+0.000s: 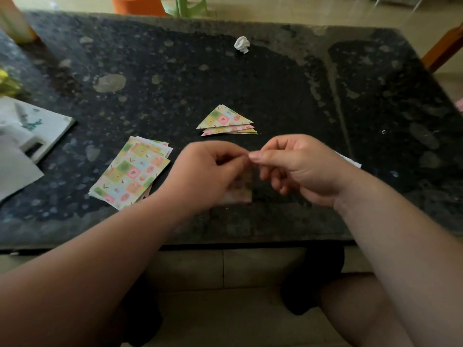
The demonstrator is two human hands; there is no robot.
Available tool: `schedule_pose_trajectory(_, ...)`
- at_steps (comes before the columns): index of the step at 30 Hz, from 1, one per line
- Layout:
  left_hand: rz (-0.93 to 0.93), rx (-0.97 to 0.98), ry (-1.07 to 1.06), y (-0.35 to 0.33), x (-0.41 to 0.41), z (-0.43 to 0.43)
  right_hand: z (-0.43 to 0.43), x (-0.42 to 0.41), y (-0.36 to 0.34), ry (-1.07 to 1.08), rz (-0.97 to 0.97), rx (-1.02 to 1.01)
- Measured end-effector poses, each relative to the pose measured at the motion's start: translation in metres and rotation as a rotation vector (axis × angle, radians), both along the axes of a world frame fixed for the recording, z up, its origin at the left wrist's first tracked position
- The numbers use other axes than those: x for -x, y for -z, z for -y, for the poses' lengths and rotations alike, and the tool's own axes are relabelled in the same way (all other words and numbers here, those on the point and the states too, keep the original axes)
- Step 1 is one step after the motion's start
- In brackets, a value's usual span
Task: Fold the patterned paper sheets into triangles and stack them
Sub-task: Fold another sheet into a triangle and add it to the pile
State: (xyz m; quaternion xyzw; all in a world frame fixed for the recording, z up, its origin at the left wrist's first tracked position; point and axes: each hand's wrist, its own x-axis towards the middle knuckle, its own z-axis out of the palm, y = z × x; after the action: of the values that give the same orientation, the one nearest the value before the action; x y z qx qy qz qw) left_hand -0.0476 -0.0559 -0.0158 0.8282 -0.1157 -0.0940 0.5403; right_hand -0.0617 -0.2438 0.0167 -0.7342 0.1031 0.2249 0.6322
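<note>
A loose pile of flat patterned paper sheets (131, 172) lies on the dark stone table (275, 96), left of my hands. A small stack of folded patterned triangles (226, 121) sits just beyond my hands. My left hand (208, 174) and my right hand (298, 166) meet above the table's near edge. Both pinch the top of one patterned sheet (239, 190), which hangs blurred below the fingertips and is mostly hidden by my left hand.
A crumpled white paper ball (242, 44) lies far back at the centre. White papers and a booklet (27, 136) lie at the left edge. A white strip (349, 160) pokes out behind my right wrist. Orange and green stools (160, 5) stand beyond the table.
</note>
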Motion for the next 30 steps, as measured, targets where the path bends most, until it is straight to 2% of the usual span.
schedule_pose_trajectory(2, -0.299, 0.246, -0.084, -0.006, -0.005, 0.000, 0.002, 0.000, -0.003, 0.045, 0.090, -0.019)
schedule_pose_trajectory(4, -0.553, 0.409, -0.125, -0.009, -0.009, 0.000, 0.002, -0.001, -0.001, 0.046, 0.117, 0.015)
schedule_pose_trajectory(7, -0.722, 0.498, -0.175, -0.005, -0.010, 0.001, -0.003, 0.000, 0.005, -0.004, 0.074, 0.184)
schedule_pose_trajectory(9, -0.785, 0.528, -0.194, -0.003, -0.009, 0.002, -0.006, 0.001, 0.008, -0.025, 0.001, 0.211)
schedule_pose_trajectory(16, -0.833, 0.616, -0.165, -0.002, -0.011, 0.002, -0.008, -0.001, 0.005, -0.039, -0.186, 0.065)
schedule_pose_trajectory(19, -0.855, 0.660, 0.000, -0.006, -0.015, -0.006, -0.003, 0.000, -0.001, -0.055, -0.229, -0.051)
schedule_pose_trajectory(25, -0.887, 0.735, 0.257, -0.008, -0.015, -0.017, 0.007, 0.001, -0.002, -0.177, -0.222, -0.198)
schedule_pose_trajectory(30, -0.784, 0.680, 0.245, -0.005, -0.017, -0.016, 0.008, 0.001, -0.005, -0.161, -0.147, -0.157)
